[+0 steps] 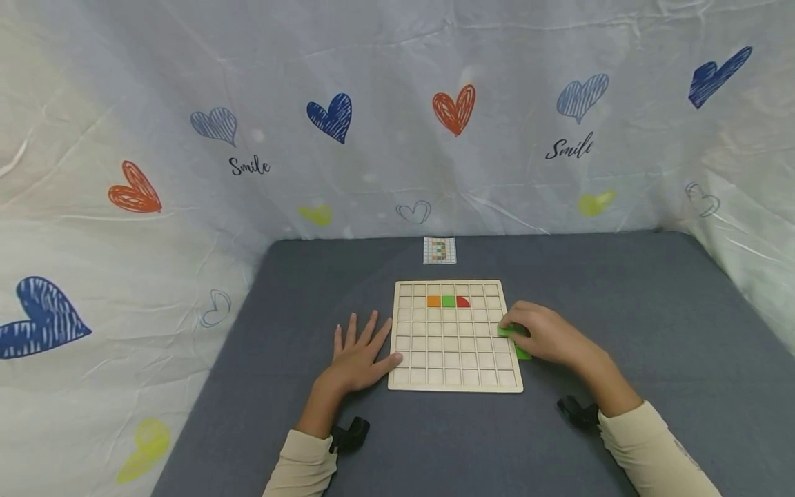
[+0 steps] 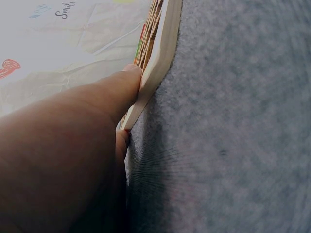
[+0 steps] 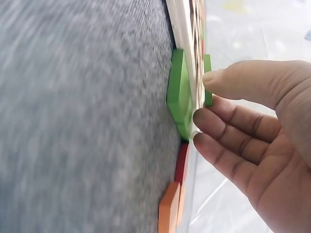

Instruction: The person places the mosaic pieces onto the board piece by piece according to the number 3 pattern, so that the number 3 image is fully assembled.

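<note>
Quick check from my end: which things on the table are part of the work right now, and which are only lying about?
In use:
wooden grid board
left hand steadying it
right hand pinching a green tile
orange, green, red tiles in the board

Lying about:
small pattern card
heart-print cloth

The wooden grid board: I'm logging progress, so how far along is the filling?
Barely begun. The grid board holds only an orange tile, green tile and red quarter-round. The right hand pinches another green piece; the left hand steadies the board's edge. All other cells are empty.
</note>
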`<state>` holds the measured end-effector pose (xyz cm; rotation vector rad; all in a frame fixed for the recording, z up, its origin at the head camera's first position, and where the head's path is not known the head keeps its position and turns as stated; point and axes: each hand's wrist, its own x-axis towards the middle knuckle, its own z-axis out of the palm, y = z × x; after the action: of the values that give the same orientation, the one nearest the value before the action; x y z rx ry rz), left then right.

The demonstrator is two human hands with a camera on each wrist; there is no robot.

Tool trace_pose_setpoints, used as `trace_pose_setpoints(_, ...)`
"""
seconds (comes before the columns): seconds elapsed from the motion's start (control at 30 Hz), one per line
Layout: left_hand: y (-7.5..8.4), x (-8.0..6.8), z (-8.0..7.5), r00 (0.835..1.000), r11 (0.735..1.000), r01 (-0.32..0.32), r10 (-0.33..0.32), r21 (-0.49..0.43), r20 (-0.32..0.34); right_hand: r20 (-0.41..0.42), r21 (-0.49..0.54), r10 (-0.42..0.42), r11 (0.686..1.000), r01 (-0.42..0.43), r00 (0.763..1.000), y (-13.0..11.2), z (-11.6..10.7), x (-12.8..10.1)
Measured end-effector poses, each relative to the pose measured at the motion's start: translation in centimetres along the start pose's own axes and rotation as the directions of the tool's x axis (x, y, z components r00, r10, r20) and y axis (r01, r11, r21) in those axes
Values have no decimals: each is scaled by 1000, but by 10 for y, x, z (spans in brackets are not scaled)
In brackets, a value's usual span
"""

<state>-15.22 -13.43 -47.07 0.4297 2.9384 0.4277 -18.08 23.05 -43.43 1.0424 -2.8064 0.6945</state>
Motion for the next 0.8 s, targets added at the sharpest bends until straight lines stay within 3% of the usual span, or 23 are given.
trace_pose_setpoints(0.8,1,-1,0,1000,1000,-3,3,-2,-20,43,12,-44,999,44,998,-4,11,41)
